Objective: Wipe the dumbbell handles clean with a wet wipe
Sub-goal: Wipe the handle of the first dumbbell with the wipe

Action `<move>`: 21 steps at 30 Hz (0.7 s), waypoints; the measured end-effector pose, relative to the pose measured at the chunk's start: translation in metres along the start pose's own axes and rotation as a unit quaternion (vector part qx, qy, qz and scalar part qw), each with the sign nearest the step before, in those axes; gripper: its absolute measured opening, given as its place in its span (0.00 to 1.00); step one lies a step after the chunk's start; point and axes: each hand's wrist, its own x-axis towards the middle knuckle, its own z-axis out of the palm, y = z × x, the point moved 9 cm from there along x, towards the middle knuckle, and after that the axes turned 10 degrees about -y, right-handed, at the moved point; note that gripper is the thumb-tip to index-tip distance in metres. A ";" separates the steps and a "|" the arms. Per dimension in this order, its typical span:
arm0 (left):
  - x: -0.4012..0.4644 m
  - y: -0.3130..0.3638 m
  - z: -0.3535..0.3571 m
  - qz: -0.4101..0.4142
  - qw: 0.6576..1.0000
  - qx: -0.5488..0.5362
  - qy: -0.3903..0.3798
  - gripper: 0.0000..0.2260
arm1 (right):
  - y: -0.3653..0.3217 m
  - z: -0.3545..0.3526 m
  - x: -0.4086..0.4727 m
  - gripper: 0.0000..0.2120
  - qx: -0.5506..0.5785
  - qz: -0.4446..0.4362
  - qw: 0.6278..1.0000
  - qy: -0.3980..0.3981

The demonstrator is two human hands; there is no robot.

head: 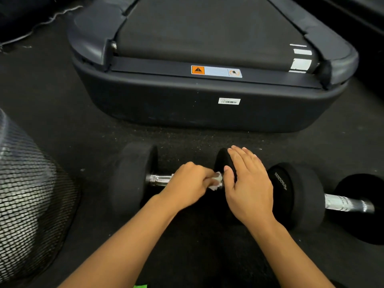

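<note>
Two black dumbbells lie on the dark floor. The near dumbbell has a chrome handle showing at its left part. My left hand grips a small white wet wipe around the right part of that handle. My right hand rests flat, fingers straight, on this dumbbell's right weight head. The second dumbbell lies to the right, its chrome handle bare.
A treadmill's rear end stands just beyond the dumbbells. A black mesh bin sits at the left. Dark rubber flooring surrounds everything. A small green patch shows at the bottom edge.
</note>
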 end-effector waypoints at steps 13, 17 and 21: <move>-0.047 0.009 0.023 0.219 0.929 0.130 0.269 0.13 | 0.001 0.000 -0.002 0.23 0.014 -0.001 1.000 0.006; -0.054 0.009 0.025 0.256 0.908 0.146 0.298 0.14 | 0.000 -0.001 -0.002 0.23 0.010 -0.005 1.000 0.010; -0.050 0.020 0.025 0.272 0.904 0.169 0.282 0.13 | 0.001 0.000 0.000 0.23 0.014 -0.005 1.000 0.009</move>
